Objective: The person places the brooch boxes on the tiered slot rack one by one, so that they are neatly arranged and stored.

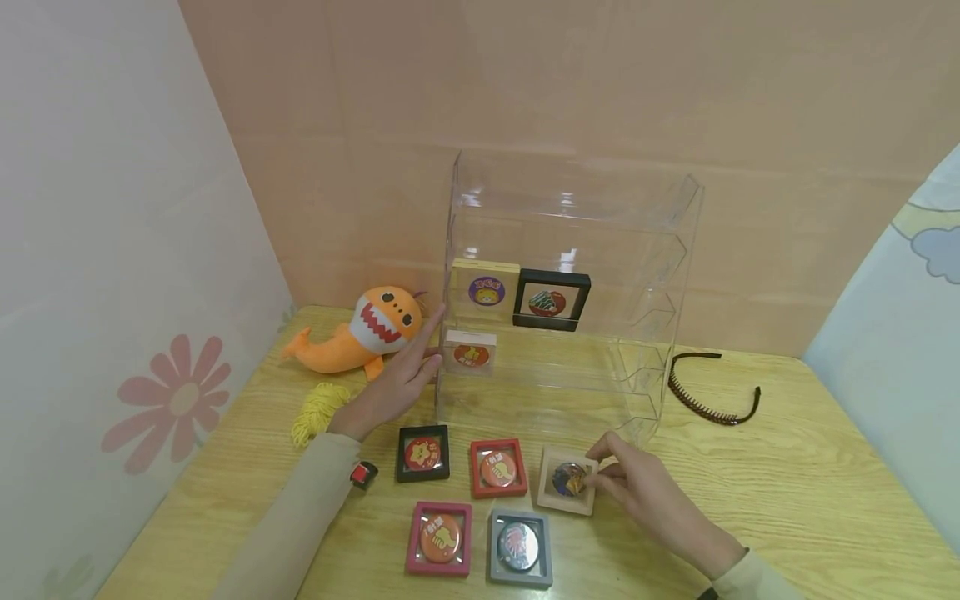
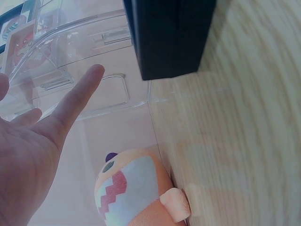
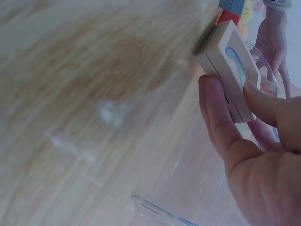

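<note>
a wooden table (image 1: pixel 787 475) bears the clear tiered rack (image 1: pixel 622 250). the left hand (image 1: pixel 393 387) is at the rack's 8 o'clock, fingers straight and spread by its side wall; whether they touch it, i cannot tell. the right hand (image 1: pixel 633 483), at the rack's 5 o'clock, has thumb and fingers clamped on the beige frame (image 1: pixel 547 483), a square with no long axis, at 9 o'clock from that nearer hand; from the frame, the rack lies at 12 o'clock. the rack's left half holds a cream frame (image 1: pixel 487 314) beside a black frame (image 1: pixel 555 277), with a pale pink frame (image 1: pixel 471 338) one tier lower. smallest, a round badge (image 1: pixel 568 481) sits inside the beige frame.
</note>
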Demonstrator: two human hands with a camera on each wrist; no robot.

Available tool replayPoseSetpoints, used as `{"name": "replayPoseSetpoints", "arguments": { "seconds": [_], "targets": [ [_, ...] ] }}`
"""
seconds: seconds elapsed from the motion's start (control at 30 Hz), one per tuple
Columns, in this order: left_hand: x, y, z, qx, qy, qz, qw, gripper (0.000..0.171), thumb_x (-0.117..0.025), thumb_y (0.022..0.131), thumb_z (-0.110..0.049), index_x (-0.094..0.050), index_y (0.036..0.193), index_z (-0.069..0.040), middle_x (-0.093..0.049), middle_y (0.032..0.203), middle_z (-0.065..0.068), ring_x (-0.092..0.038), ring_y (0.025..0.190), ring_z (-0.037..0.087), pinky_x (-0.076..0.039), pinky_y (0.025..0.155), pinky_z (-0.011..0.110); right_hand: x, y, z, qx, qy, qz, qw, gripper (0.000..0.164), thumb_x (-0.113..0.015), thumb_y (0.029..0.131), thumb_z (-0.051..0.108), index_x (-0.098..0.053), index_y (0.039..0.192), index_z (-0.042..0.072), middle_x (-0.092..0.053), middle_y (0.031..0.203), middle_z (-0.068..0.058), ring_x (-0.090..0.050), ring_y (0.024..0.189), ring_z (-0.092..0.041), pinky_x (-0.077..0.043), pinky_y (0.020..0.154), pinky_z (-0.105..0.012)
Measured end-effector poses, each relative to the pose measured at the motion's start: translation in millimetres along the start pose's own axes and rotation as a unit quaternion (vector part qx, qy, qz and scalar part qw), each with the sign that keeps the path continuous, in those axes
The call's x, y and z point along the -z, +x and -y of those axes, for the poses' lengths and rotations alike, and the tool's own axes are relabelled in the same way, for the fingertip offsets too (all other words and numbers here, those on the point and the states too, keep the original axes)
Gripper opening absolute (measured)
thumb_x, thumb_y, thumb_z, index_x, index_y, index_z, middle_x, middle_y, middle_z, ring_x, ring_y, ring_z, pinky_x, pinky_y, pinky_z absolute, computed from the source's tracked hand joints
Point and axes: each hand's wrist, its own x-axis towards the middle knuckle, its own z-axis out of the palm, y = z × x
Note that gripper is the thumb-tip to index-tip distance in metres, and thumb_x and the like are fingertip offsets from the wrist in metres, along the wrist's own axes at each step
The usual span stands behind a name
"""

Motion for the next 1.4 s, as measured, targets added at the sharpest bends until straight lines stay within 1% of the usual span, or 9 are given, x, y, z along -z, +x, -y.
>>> {"name": "replayPoseSetpoints", "arguments": {
  "seconds": [0.2, 0.33, 0.5, 0.67, 0.73, 0.83, 1.03, 1.23, 1.4],
  "targets": [
    [-0.1, 0.3, 0.3, -0.003, 0.002, -0.001, 1.0000, 0.066, -0.038, 0.112, -0.026, 0.003, 0.162, -0.041, -0.002, 0.169, -0.006, -0.045, 0.136, 0.038, -0.053, 0.098, 0.047, -1.9, -1.2, -1.2, 0.028, -0.020, -0.032, 0.999, 0.026, -0.075, 0.088, -0.003, -0.059, 0.106, 0.007, -0.069, 0.102, -0.007, -0.073, 0.081, -0.013, -0.059, 0.068, -0.021],
    [-0.5, 0.0, 0.6, -0.001, 0.001, 0.000, 1.0000, 0.066, -0.037, 0.112, -0.026, 0.003, 0.162, -0.041, -0.002, 0.169, -0.006, -0.045, 0.136, 0.038, -0.054, 0.097, 0.046, -1.8, -1.1, 0.5, 0.039, -0.023, -0.052, 0.998, 0.025, -0.075, 0.087, -0.002, -0.060, 0.104, 0.008, -0.070, 0.100, -0.007, -0.073, 0.079, -0.015, -0.059, 0.066, -0.022],
    [-0.9, -0.6, 0.1, 0.002, -0.004, 0.001, 1.0000, 0.066, -0.037, 0.112, -0.026, 0.003, 0.162, -0.041, -0.002, 0.169, -0.006, -0.045, 0.136, 0.038, -0.055, 0.096, 0.045, -1.2, -1.5, 1.2, 0.027, -0.019, -0.055, 0.998, 0.026, -0.074, 0.087, -0.005, -0.060, 0.105, 0.008, -0.071, 0.100, -0.008, -0.073, 0.082, -0.016, -0.059, 0.067, -0.022],
    [-1.2, -0.5, 0.3, -0.002, -0.004, 0.000, 1.0000, 0.066, -0.037, 0.112, -0.026, 0.003, 0.162, -0.041, -0.002, 0.169, -0.007, -0.046, 0.136, 0.037, -0.055, 0.094, 0.044, 0.0, -1.1, 0.8, 0.010, -0.014, -0.060, 0.998, 0.028, -0.074, 0.086, -0.007, -0.061, 0.105, 0.008, -0.071, 0.100, -0.006, -0.072, 0.083, -0.014, -0.060, 0.068, -0.024],
    [-1.2, -0.2, 0.7, -0.002, -0.002, -0.001, 1.0000, 0.066, -0.036, 0.112, -0.026, 0.003, 0.162, -0.042, -0.002, 0.169, -0.007, -0.046, 0.135, 0.037, -0.056, 0.094, 0.043, 0.8, -0.7, 1.0, 0.012, -0.015, -0.064, 0.998, 0.028, -0.074, 0.087, -0.007, -0.061, 0.106, 0.008, -0.070, 0.101, -0.006, -0.072, 0.083, -0.013, -0.060, 0.068, -0.025],
    [-0.9, -0.2, 0.9, -0.005, 0.002, -0.002, 1.0000, 0.066, -0.036, 0.112, -0.025, 0.003, 0.162, -0.041, -0.002, 0.169, -0.006, -0.046, 0.135, 0.038, -0.055, 0.095, 0.044, 2.1, 0.4, 1.5, 0.027, -0.020, -0.073, 0.997, 0.028, -0.075, 0.086, -0.006, -0.061, 0.107, 0.007, -0.071, 0.101, -0.006, -0.073, 0.083, -0.015, -0.061, 0.068, -0.025],
    [-0.9, -0.8, 1.0, -0.006, 0.006, -0.004, 1.0000, 0.066, -0.037, 0.112, -0.025, 0.004, 0.162, -0.040, -0.002, 0.169, -0.007, -0.046, 0.136, 0.038, -0.054, 0.096, 0.045, 5.0, 4.5, 3.5, 0.043, -0.031, -0.088, 0.995, 0.032, -0.075, 0.084, -0.009, -0.060, 0.106, 0.009, -0.070, 0.101, -0.003, -0.072, 0.085, -0.014, -0.060, 0.069, -0.023],
    [-1.9, -0.4, 0.8, 0.001, -0.008, -0.003, 1.0000, 0.066, -0.037, 0.112, -0.025, 0.003, 0.162, -0.042, -0.001, 0.168, -0.008, -0.044, 0.137, 0.037, -0.055, 0.094, 0.044, 6.1, 8.3, 5.2, 0.051, -0.038, -0.092, 0.994, 0.031, -0.075, 0.086, -0.006, -0.060, 0.107, 0.011, -0.068, 0.101, 0.000, -0.072, 0.086, -0.011, -0.060, 0.072, -0.024],
    [-1.8, -0.1, 0.3, -0.001, -0.016, -0.002, 0.9999, 0.066, -0.037, 0.112, -0.024, 0.003, 0.162, -0.042, -0.002, 0.168, -0.008, -0.045, 0.137, 0.037, -0.056, 0.093, 0.044, 6.2, 13.1, 7.0, 0.066, -0.049, -0.100, 0.992, 0.034, -0.076, 0.085, -0.008, -0.060, 0.108, 0.011, -0.068, 0.101, 0.001, -0.071, 0.087, -0.011, -0.060, 0.073, -0.024]
  ]
}}
